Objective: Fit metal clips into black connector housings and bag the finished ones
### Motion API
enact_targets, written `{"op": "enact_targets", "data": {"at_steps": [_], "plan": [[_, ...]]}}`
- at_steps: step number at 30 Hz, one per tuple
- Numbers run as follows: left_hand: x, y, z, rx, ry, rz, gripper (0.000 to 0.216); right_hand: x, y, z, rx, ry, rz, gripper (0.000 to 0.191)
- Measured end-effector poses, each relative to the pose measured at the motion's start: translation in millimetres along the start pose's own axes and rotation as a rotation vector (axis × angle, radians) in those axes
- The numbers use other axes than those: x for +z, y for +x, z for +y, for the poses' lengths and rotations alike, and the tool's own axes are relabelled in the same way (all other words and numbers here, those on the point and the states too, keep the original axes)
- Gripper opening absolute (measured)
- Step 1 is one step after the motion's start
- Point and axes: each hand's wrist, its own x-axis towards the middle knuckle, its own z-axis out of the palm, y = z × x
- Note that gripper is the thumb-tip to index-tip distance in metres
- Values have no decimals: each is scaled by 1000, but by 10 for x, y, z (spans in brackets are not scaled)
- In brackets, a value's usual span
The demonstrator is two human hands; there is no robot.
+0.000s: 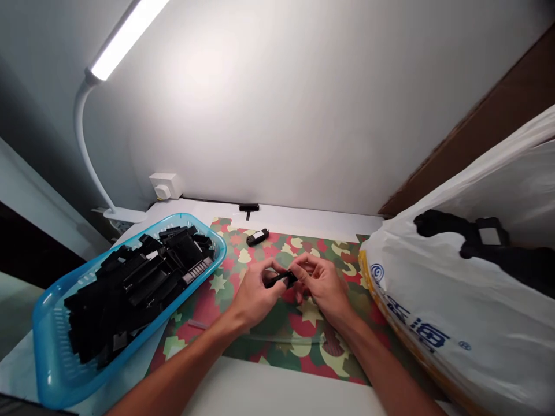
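Observation:
Above the camouflage-patterned mat (243, 352), my left hand (256, 290) is closed around a small black plastic part (277, 279). My right hand (319, 284) meets it from the other side, thumb and fingers pinched on the part's right end. Fingers cover much of the part, so its exact kind does not show. Beyond my hands, a black device with a white label (257, 237) lies at the mat's far edge. Further back, a short black cylindrical piece (248, 207) rests on the white table near the wall.
On the left stands a blue plastic basket (43, 323) heaped with black plastic parts (143, 283). A white desk lamp (81, 124) rises behind it. At the right, a large white plastic bag (416, 277) bulges beside the mat, with black pieces (481, 237) on it.

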Motion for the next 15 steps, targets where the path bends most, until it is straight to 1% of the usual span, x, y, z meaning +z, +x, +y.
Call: {"op": "enact_targets", "data": {"at_steps": [4, 6, 10, 15], "plan": [[-16, 47, 9, -127, -75, -51, 33, -23, 52, 8, -82, 18, 21, 57], [-31, 66, 2, -149, -130, -87, 38, -40, 55, -11, -121, 24, -1, 55], [-46, 74, -7, -181, -230, -152, 34, -69, 35, -55, -123, 33, -62, 44], [-50, 48, -4, -207, -259, -191, 28, -78, 18, -70, -102, 83, -96, 39]]}}
